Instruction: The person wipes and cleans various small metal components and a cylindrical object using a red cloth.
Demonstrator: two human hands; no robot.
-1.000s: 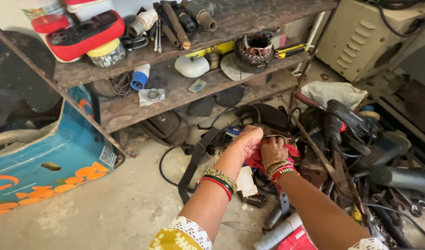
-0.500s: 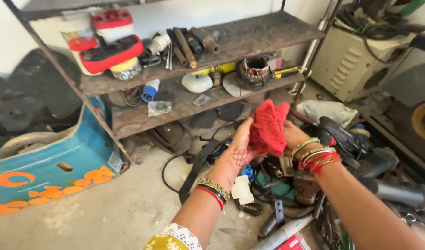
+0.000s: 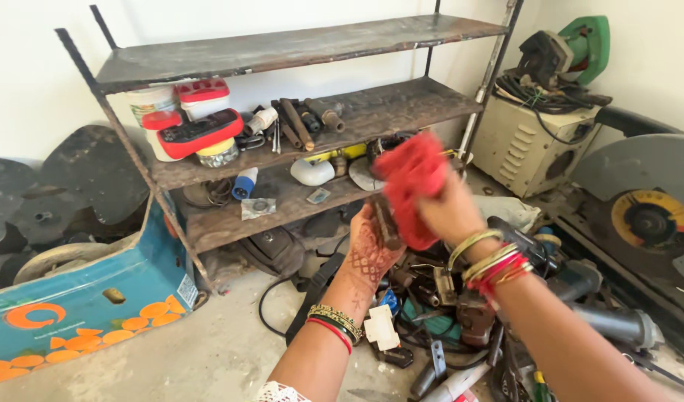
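Note:
My right hand (image 3: 450,212) grips a red cloth (image 3: 409,182) and holds it up in front of the metal shelf rack (image 3: 297,45). My left hand (image 3: 370,249), palm toward me, holds a dark narrow tool (image 3: 383,219) that the cloth presses against. Both hands are blurred with motion, so the tool's exact kind is unclear. They hover above a heap of power tools and cables (image 3: 461,313) on the floor.
The rack holds a red meter (image 3: 200,132), jars, pipe pieces and a motor winding. A blue painted panel (image 3: 81,298) leans at left. A beige metal box (image 3: 524,141) carries a green saw (image 3: 573,45); a cut-off saw disc (image 3: 647,216) stands at right.
Both hands rose from the tool heap with the red cloth, lifting it to shelf height. The camera tilted up, bringing the top shelf and the green saw into view.

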